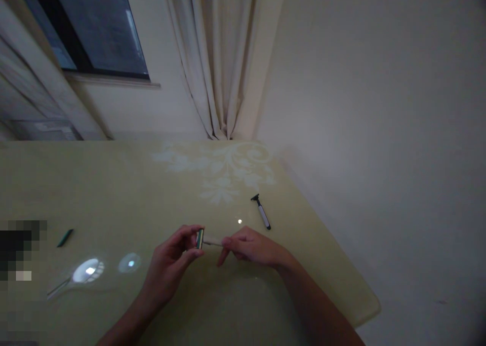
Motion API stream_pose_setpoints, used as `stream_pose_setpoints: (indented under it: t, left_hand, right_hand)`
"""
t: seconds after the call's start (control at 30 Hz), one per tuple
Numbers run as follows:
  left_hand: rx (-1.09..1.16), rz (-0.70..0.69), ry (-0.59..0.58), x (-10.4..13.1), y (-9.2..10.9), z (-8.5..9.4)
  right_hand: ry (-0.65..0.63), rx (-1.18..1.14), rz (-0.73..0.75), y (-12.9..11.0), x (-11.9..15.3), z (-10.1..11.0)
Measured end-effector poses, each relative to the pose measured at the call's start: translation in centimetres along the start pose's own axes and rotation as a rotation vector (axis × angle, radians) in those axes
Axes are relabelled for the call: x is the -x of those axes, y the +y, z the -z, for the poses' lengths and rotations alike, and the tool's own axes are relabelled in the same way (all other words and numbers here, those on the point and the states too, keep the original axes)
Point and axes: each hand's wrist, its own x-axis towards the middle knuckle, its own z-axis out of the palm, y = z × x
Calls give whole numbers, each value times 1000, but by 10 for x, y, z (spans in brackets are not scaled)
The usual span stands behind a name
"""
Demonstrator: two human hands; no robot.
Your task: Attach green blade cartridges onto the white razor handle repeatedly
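My left hand point(172, 257) pinches the short sides of a small green, pale-edged razor cartridge point(200, 238) between thumb and fingers, just above the table. My right hand point(252, 247) has its thumb and forefinger closed on a pale slim stick point(212, 241), with another finger stretched downward. The stick's far end reaches the right side of the cartridge; I cannot tell whether they are joined. Beyond my right hand lies a razor handle point(262, 214), grey with black ends and a black T-shaped head.
The glossy yellow-green table point(311, 255) has a pale floral pattern and light reflections. A small dark green piece point(65, 237) lies at the left, near a pixelated dark patch. A wall point(379, 133) runs along the right edge; curtains point(216, 57) and a window point(102, 27) stand behind.
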Motion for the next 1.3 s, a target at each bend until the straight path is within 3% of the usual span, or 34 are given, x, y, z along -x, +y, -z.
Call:
stream_pose_setpoints:
  t: [0.17, 0.27, 0.37, 0.53, 1.13, 1.3]
  left_hand:
    - [0, -36, -45, 1, 0, -1]
    - [5, -41, -38, 1, -1, -1]
    - [-3, -29, -41, 1, -3, -1]
    - [-21, -42, -45, 2, -5, 1]
    - [-15, -57, -77, 2, -2, -3]
    - [-8, -59, -68, 1, -4, -2]
  right_hand:
    - [12, -103, 7, 0, -1, -3]
    - [-30, -34, -31, 0, -1, -3]
    - [16, 13, -26, 1, 0, 1]
    - [9, -78, -30, 5, -3, 0]
    - [28, 3, -22, 3, -1, 6]
    - [85, -59, -5, 9, -3, 3]
